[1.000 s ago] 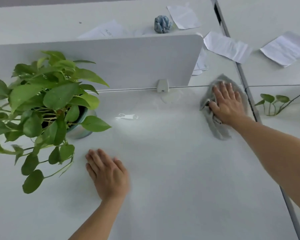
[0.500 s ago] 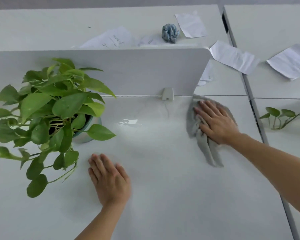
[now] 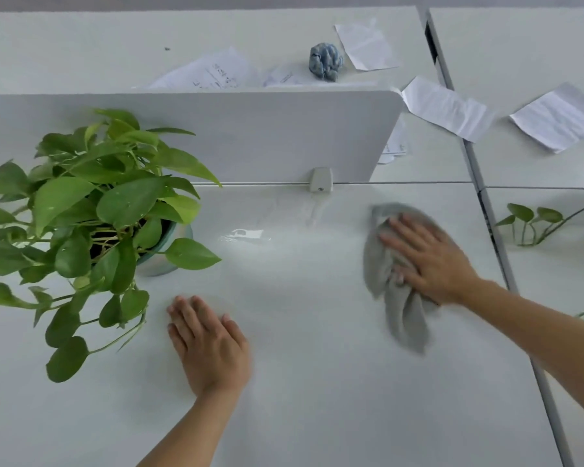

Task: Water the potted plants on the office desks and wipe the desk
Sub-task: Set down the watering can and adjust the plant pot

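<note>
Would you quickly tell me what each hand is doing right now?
Left hand: open, flat on the desk, holding nothing.
Right hand: open, pressing the cloth on the desk.

A white divider panel (image 3: pixel 250 136) stood upright along the far edge of the near desk, held by a small grey clamp (image 3: pixel 321 179) at its base. Behind it, on the far desk, a crumpled blue-grey ball (image 3: pixel 325 62) lay near several loose sheets of paper (image 3: pixel 213 74). One sheet (image 3: pixel 364 45) lay just right of the ball. A folded sheet (image 3: pixel 447 109) rested by the panel's right corner, and another sheet (image 3: pixel 553 119) lay at the right edge, past a dark gap.
</note>
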Demonstrator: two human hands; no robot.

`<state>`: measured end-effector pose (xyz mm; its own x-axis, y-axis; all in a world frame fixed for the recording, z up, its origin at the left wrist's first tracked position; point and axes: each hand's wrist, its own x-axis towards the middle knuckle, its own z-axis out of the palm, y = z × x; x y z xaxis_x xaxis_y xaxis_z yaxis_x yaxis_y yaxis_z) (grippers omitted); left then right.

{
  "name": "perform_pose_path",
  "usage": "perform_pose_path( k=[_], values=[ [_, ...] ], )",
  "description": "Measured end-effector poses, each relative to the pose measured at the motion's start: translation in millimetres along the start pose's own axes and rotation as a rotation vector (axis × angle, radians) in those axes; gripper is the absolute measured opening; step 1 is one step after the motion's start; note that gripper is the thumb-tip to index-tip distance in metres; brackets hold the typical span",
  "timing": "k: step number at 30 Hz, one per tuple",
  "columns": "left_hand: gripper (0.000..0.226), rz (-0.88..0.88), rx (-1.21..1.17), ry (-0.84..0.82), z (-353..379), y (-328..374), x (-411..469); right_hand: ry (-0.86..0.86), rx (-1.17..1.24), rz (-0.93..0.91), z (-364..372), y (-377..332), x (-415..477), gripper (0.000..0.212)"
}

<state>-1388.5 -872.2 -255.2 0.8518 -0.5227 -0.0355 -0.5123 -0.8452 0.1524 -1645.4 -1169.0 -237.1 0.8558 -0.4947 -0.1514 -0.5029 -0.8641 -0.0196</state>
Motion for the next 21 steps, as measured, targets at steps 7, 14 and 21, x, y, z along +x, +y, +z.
perform_pose_path(
  k=[7,14,21],
  values=[
    [0.065,-0.002,0.002,0.001,1,-7,2,-0.01,0.13,0.307,1,-100,74,0.079],
    [0.067,-0.002,-0.018,0.002,1,-2,-2,-0.058,0.012,-0.014,15,-38,-57,0.07],
    [0.065,-0.002,-0.028,-0.036,6,-5,2,0.026,0.249,0.922,1,-21,18,0.081]
  ],
)
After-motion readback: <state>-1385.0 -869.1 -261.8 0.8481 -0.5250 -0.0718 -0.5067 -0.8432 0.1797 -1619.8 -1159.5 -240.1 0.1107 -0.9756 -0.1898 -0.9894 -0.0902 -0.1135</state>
